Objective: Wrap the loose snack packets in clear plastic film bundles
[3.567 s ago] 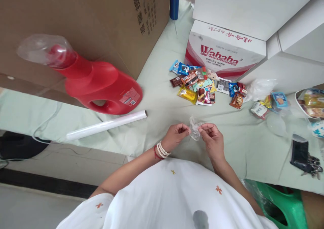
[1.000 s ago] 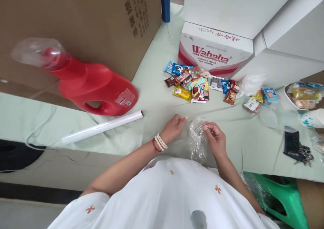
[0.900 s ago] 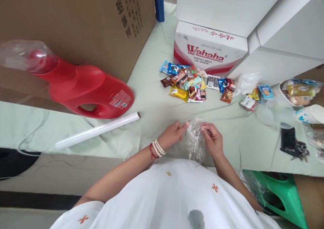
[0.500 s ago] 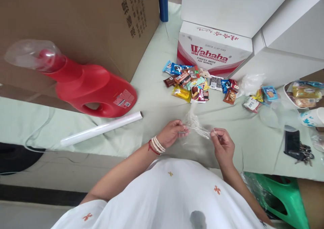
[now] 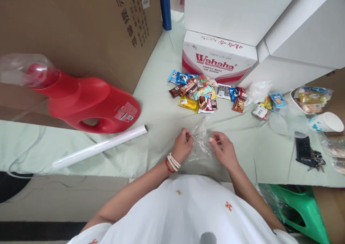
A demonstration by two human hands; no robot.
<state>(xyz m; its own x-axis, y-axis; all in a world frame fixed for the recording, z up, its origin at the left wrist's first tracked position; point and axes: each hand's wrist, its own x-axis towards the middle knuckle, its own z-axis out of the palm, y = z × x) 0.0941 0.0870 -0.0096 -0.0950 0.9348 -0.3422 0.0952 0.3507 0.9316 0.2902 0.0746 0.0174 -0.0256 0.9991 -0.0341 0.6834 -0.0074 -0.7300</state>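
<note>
A thin, crumpled clear plastic bag (image 5: 201,139) hangs low over the table in front of my body. My left hand (image 5: 183,145) pinches its left side with curled fingers. On the other side, my right hand (image 5: 222,148) has thumb and fingertips closed at the bag's right edge; the exact grip is hard to make out because the film is see-through. Just beyond the bag lies a pile of small wrapped snacks (image 5: 206,102), among them a yellow packet (image 5: 188,103) and blue packets (image 5: 182,77).
On the left, a red jug (image 5: 81,93) lies beside a white tube (image 5: 99,147) and a large cardboard box (image 5: 81,28). White cartons (image 5: 221,60) stand at the back. To the right are a snack-filled bowl (image 5: 292,102), a paper cup (image 5: 323,122), keys (image 5: 315,161) and a green stool (image 5: 309,208).
My hands have come closer together, and the bag between them, stretched sideways before, now looks looser and more spread downward. The whole view has shifted slightly.
</note>
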